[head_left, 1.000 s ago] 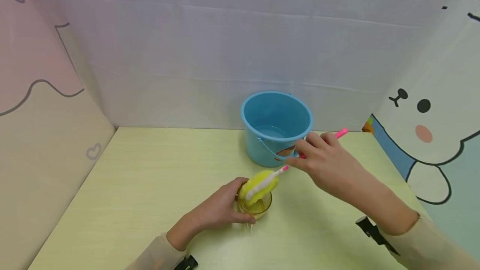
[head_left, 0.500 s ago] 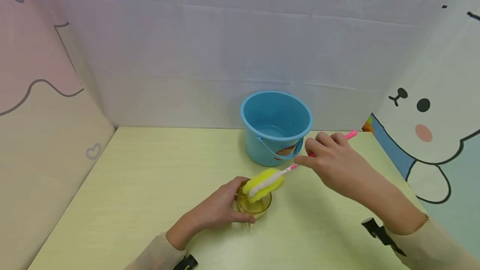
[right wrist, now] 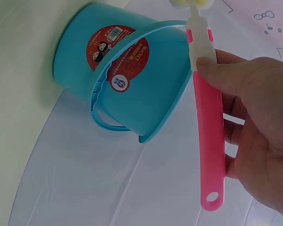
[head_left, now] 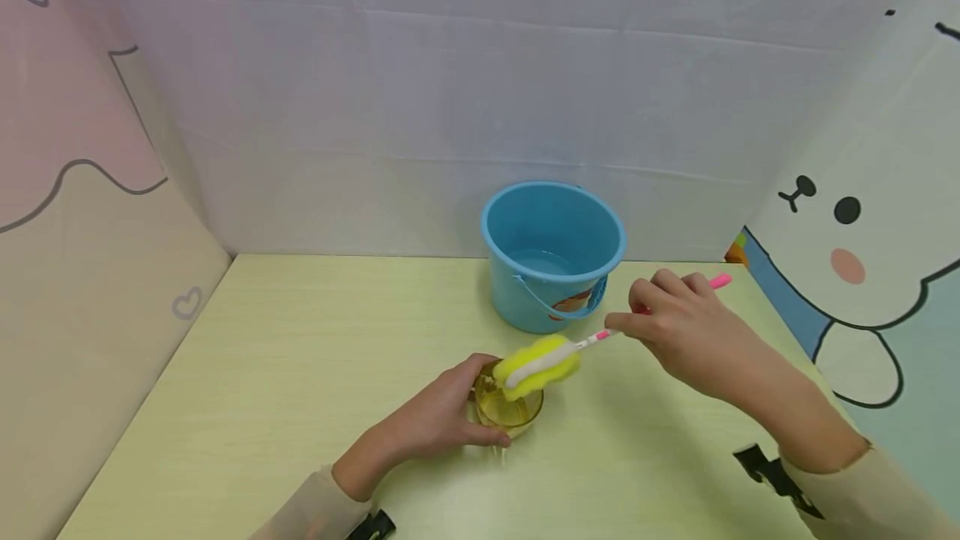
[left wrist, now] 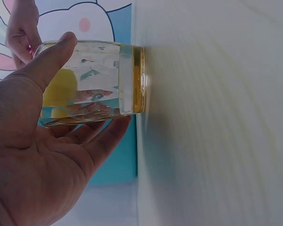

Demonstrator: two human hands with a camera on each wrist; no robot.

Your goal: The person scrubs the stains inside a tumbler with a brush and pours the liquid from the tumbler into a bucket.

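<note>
My left hand (head_left: 438, 415) grips a clear yellowish drinking glass (head_left: 510, 413) that stands upright on the table, thumb on the near side, fingers round the far side. In the left wrist view the glass (left wrist: 96, 80) has a thick amber base. My right hand (head_left: 693, 340) holds a cup brush by its pink handle (right wrist: 210, 136), the thumb on the white collar. The brush's yellow and white sponge head (head_left: 543, 365) overlaps the far right of the glass rim in the head view, tilted down to the left.
A light blue bucket (head_left: 551, 307) with its handle hanging down stands behind the glass, near the back edge of the pale table (head_left: 337, 323). A red label (right wrist: 125, 61) is on its side. White cloth (head_left: 420, 107) and cartoon-printed panels (head_left: 847, 148) enclose the table.
My right hand has moved to the right and slightly down, drawing the sponge head from over the glass's middle to its right rim. The left hand and glass have stayed put.
</note>
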